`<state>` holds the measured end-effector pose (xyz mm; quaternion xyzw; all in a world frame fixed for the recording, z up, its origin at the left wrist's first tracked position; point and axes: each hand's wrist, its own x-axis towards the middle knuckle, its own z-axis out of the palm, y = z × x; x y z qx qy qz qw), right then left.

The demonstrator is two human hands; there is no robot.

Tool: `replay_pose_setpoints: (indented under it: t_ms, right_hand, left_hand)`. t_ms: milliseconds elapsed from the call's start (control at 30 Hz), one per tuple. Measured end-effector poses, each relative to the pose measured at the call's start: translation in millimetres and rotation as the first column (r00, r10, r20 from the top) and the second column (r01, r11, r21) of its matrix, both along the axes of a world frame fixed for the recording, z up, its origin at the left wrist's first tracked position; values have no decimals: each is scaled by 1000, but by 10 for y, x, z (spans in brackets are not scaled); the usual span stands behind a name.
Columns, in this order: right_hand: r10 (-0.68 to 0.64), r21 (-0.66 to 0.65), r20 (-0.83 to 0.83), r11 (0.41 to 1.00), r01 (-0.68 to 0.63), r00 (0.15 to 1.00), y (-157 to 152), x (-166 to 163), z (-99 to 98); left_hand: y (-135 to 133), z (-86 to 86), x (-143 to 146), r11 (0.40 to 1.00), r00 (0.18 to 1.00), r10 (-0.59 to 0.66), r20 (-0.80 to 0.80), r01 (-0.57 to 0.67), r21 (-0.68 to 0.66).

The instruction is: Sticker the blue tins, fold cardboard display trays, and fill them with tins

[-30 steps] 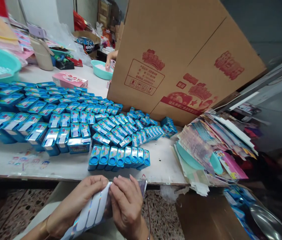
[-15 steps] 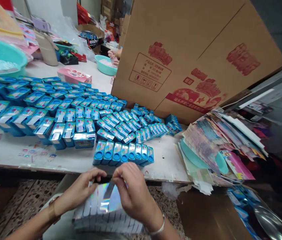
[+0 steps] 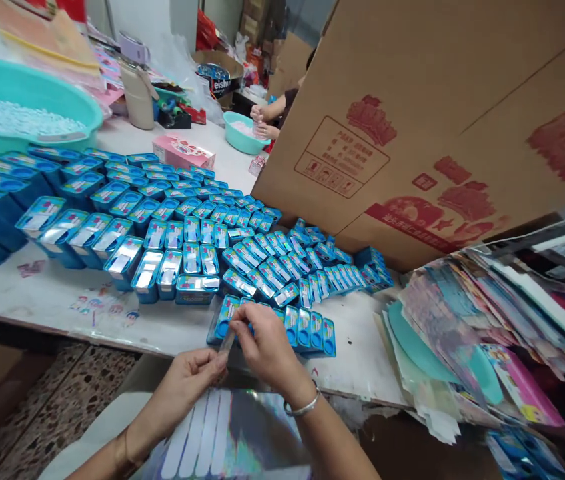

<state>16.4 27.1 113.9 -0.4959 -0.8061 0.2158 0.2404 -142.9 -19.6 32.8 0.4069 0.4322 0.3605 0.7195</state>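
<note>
My right hand (image 3: 265, 343) is raised at the table's front edge, its fingers pinched on a thin shiny sticker strip (image 3: 227, 343), right over the front row of small blue boxes (image 3: 307, 330). My left hand (image 3: 189, 383) is closed on the strip's lower end, just above the holographic sticker sheet (image 3: 222, 433) on my lap. Many more blue boxes (image 3: 172, 227) lie in rows across the white table (image 3: 52, 300).
A big cardboard box (image 3: 427, 127) leans at the back right. A heap of used sticker sheets (image 3: 462, 320) lies on the right. A teal basin (image 3: 22, 107) stands at far left. Another person's hands (image 3: 261, 123) work at a small teal bowl (image 3: 242, 137) behind. A pink box (image 3: 182, 152) lies nearby.
The strip has come off the sheet, and my right hand has carried it up to the front row of boxes. The sheet has dropped flat on my lap.
</note>
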Motion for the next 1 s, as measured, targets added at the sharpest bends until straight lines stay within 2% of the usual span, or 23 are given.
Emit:
replay_pose_setpoints:
  t_ms: [233, 367, 533, 600, 700, 800, 867, 933, 1000]
  right_hand:
    - [-38, 140, 93, 990, 24, 995, 195, -77, -191]
    - [-25, 122, 207, 992, 0, 978, 269, -96, -265]
    - [-14, 84, 192, 996, -2, 981, 331, -83, -275]
    - [-16, 87, 185, 996, 0, 983, 370, -90, -284]
    - [-34, 132, 181, 991, 10, 983, 390, -106, -312]
    - [-59, 243, 62, 969, 43, 996, 213, -63, -305]
    - [-47, 292, -77, 954, 67, 996, -60, 22, -275]
    - [-23, 244, -138, 968, 57, 990, -418, 142, -255]
    - [-29, 89, -85, 995, 37, 996, -787, 264, -280]
  left_hand:
    - [143, -76, -1, 995, 995, 94, -42, -95, -14]
    - [180, -213, 18, 996, 996, 87, -35, -88, -25]
    - [184, -478, 56, 992, 996, 88, -29, -91, -84]
    - [189, -517, 64, 988, 994, 103, -26, -105, -109]
    - [192, -470, 48, 990, 997, 75, -20, -76, -119]
    - [155, -355, -6, 994, 1000, -9, -12, 8, -106]
    - [101, -270, -49, 996, 997, -69, 22, 70, -60]
    - [40, -194, -84, 993, 991, -118, 68, 119, -21]
    - [-12, -135, -103, 991, 987, -136, 81, 137, -7]
